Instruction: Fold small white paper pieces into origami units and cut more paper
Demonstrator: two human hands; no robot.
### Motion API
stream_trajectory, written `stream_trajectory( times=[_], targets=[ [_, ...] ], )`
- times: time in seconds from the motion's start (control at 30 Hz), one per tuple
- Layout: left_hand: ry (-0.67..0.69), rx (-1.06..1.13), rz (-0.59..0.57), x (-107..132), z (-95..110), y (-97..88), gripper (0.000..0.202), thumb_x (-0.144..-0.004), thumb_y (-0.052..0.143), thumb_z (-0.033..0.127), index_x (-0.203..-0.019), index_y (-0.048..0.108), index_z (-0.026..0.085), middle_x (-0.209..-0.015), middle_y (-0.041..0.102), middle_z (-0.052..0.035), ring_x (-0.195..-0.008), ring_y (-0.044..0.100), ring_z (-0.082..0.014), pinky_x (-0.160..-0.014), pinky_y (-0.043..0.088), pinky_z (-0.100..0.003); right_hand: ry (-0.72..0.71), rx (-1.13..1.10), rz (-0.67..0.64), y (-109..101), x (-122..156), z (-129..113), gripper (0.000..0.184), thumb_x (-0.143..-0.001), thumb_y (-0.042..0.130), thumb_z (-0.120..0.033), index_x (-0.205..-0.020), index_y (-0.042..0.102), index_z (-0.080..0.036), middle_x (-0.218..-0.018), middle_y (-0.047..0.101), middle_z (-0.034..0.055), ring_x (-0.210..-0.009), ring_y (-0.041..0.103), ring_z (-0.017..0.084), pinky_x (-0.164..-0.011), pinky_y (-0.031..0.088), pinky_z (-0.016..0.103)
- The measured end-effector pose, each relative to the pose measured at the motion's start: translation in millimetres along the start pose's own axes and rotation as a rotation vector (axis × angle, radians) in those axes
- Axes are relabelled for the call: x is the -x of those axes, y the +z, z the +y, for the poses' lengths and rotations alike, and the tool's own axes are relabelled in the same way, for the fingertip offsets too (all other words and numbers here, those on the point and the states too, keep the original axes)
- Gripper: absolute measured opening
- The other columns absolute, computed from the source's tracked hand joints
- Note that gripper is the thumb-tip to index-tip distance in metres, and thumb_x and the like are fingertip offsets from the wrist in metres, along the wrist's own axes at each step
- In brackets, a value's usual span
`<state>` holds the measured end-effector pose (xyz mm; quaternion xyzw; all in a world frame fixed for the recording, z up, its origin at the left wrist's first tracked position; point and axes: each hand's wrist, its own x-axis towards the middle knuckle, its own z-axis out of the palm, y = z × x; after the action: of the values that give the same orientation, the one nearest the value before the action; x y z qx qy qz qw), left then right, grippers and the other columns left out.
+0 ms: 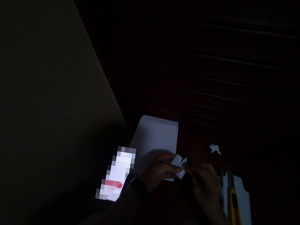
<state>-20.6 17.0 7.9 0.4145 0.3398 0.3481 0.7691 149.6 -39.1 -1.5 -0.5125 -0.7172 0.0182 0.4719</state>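
Note:
The scene is very dark. My left hand (159,172) and my right hand (203,184) meet over a dark wooden surface, both pinching a small folded white paper piece (178,165) between their fingertips. A dark band sits on my left wrist. A white paper sheet (155,139) lies flat just beyond my left hand.
A small folded white paper figure (215,149) lies further back on the right. A yellow utility knife (234,204) and a dark pen (221,183) rest on white paper at the right. A lit, blurred screen (116,175) glows at the left. A pale wall (29,90) fills the left side.

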Motion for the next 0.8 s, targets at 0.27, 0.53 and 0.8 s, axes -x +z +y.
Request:
stream_trajectory(
  times=[0.27,0.53,0.8],
  targets=[
    [-0.024,0.029,-0.098,4.2,10.5,-0.2,0.033,-0.063,0.073,0.015,-0.094,0.065,0.011,-0.093,0.065,-0.0116,-0.079,0.063,-0.0221,-0.069,0.051,-0.034,-0.216,0.011,-0.022,-6.7,5.8,-0.4,0.042,-0.079,0.048,0.000,-0.110,0.061,-0.027,-0.082,0.069,0.0016,-0.073,0.059,0.018,-0.071,0.047,0.038],
    [-0.048,0.067,-0.111,5.7,15.2,-0.2,0.027,-0.063,0.070,0.012,-0.090,0.066,0.011,-0.088,0.063,-0.0093,-0.075,0.061,-0.0189,-0.068,0.050,-0.032,-0.308,0.106,-0.048,-14.9,4.5,-6.6,0.049,-0.079,0.052,-0.003,-0.121,0.055,-0.027,-0.082,0.071,0.0024,-0.080,0.057,0.022,-0.067,0.046,0.036],
    [-0.074,0.078,-0.138,9.1,20.5,1.5,0.033,-0.064,0.070,0.013,-0.097,0.065,0.012,-0.095,0.064,-0.0114,-0.081,0.063,-0.0220,-0.074,0.049,-0.033,0.034,-0.007,0.090,-1.2,8.7,-9.4,0.026,-0.081,0.053,-0.009,-0.094,0.066,-0.028,-0.081,0.069,0.0030,-0.075,0.059,0.022,-0.060,0.049,0.035]
  ],
)
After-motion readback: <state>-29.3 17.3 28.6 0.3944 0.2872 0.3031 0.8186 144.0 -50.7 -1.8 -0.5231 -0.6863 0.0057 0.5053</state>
